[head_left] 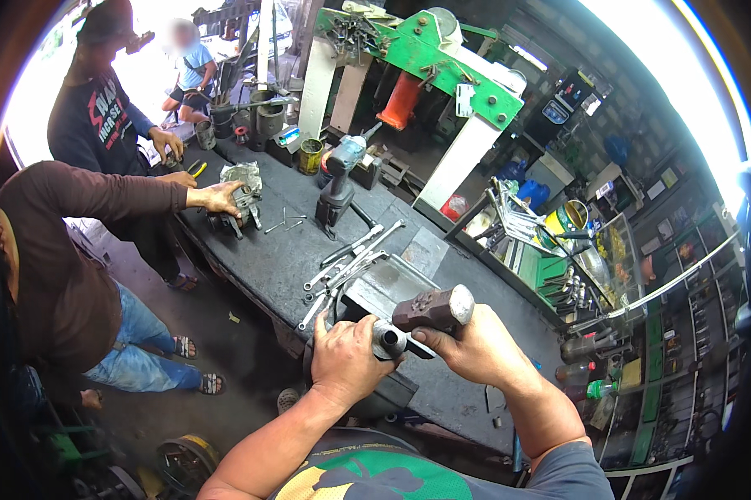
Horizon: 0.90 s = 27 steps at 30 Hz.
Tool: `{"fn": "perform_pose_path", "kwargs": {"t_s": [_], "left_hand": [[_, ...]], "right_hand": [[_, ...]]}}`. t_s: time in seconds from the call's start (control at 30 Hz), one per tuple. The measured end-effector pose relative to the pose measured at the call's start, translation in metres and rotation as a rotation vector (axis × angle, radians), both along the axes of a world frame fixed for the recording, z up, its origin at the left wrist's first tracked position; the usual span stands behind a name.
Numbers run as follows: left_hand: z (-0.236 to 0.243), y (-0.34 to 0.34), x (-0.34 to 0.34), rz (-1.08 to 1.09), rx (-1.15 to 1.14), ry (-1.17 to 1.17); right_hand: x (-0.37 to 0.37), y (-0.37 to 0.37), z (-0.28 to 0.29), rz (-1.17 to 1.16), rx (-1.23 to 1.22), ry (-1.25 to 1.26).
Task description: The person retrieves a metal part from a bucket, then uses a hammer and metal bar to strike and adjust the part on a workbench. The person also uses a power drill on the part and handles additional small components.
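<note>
My left hand (pixel 344 360) is closed around a grey metal cylinder with a round hole in its end (pixel 389 340), held near the table's front edge. My right hand (pixel 482 348) grips a hammer (pixel 432 309) close below its heavy, dark head, whose worn face is pale. The hammer head is just right of and above the cylinder; whether they touch I cannot tell. Behind both hands lies a shallow metal tray (pixel 384 282). Several wrenches (pixel 350 265) are spread along its left side, near my left fingers. The hammer's handle is mostly hidden by my right hand.
A cordless impact wrench (pixel 338 187) stands farther back on the dark workbench (pixel 288 265). At left, a co-worker in a brown sleeve (pixel 117 190) touches a metal part (pixel 240 208); another person (pixel 100 117) stands behind. A green press frame (pixel 417 50) rises beyond. Tool racks (pixel 525 242) are at right.
</note>
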State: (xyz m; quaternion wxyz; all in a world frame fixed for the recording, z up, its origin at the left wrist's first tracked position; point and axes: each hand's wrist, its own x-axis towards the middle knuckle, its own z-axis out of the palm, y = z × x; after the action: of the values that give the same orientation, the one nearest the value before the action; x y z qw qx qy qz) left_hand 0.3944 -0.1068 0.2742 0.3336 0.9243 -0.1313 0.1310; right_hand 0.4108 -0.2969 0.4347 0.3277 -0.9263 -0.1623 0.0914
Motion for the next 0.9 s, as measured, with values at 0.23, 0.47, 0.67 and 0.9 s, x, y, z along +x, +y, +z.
{"fn": "perform_pose_path", "kwargs": {"t_s": [0.23, 0.47, 0.67, 0.9], "left_hand": [[-0.006, -0.002, 0.004, 0.004, 0.028, 0.024], [-0.006, 0.001, 0.003, -0.03, 0.017, -0.018], [-0.006, 0.002, 0.001, -0.009, 0.062, 0.019], [-0.006, -0.001, 0.007, 0.014, -0.001, -0.04]], "right_hand": [[-0.002, 0.004, -0.022, -0.01, -0.357, 0.103], [-0.018, 0.003, 0.06, 0.002, -0.091, -0.117], [-0.049, 0.003, 0.074, -0.185, 0.484, -0.409], [-0.003, 0.008, -0.008, -0.027, -0.32, 0.095]]}}
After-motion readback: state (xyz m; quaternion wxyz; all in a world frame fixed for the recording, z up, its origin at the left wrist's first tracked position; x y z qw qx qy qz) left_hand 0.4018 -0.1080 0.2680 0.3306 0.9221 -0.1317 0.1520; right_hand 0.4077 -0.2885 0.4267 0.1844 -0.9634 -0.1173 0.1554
